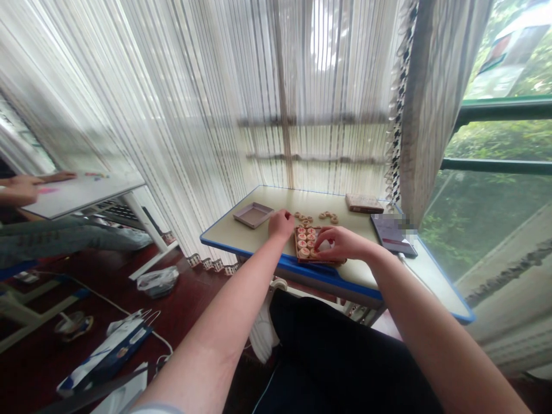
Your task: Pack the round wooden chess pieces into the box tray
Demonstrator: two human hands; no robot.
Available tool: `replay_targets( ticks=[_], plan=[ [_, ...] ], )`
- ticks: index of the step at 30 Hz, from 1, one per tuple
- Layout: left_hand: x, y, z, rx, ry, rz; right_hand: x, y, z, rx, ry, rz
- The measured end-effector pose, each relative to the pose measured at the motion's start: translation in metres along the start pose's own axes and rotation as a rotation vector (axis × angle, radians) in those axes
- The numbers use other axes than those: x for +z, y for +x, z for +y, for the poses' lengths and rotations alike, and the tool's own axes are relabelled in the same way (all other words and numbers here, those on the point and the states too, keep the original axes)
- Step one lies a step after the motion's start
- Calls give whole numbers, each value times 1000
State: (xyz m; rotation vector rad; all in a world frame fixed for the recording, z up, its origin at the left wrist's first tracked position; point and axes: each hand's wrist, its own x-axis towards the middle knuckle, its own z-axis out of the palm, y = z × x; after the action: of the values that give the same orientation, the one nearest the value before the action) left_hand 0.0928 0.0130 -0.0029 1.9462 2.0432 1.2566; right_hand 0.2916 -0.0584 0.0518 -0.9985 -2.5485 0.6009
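Sitting w/ my dark-trousered lap at the bottom centre of the frame, both bare forearms run up toward a small table [241, 238] w/ a blue edge, mid-frame. My right hand [340, 244] rests over the wooden tray [302, 257] near the table's front edge, fingers curled down onto the round wooden pieces [304, 238] packed in it; looks like the fingertips pinch one pale piece, but it's too small to be sure. My left hand [281, 223] sits just left of the tray's far end, loosely closed, knuckles up; can't tell if anything's in it. Just beyond the tray, a few loose pieces [328, 217] lie scattered on the tabletop. Left of my left hand, an empty shallow lid [253, 214], apart from the tray. Right of centre, a dark flat booklet [392, 236] near the right edge, and further back a wooden box [363, 202] by the curtain. Behind it all, striped sheer curtains [215, 103] fill the upper frame; window and greenery at the upper right. Far left, another person's hand [19, 187] rests on a separate white table [81, 192]. Bags [112, 345] on the dark floor, lower left.
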Motion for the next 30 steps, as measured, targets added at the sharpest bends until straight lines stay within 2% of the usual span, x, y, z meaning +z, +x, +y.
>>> replay_targets(
  ticks=[7,13,23,26,30],
  plan=[
    [-3,-2,1,10,-2,-4,0,-1,-1,-20,-1,-3],
    [-5,-3,3,17,-19,-2,3,0,1,-49,-16,58],
    [-3,-2,3,-3,-22,-4,5,1,0,-43,12,40],
    [-2,-2,3,-3,-23,7,10,3,-2,-51,-44,142],
    [-3,-2,5,1,-17,23,20,8,-6,-174,-104,307]
  ],
)
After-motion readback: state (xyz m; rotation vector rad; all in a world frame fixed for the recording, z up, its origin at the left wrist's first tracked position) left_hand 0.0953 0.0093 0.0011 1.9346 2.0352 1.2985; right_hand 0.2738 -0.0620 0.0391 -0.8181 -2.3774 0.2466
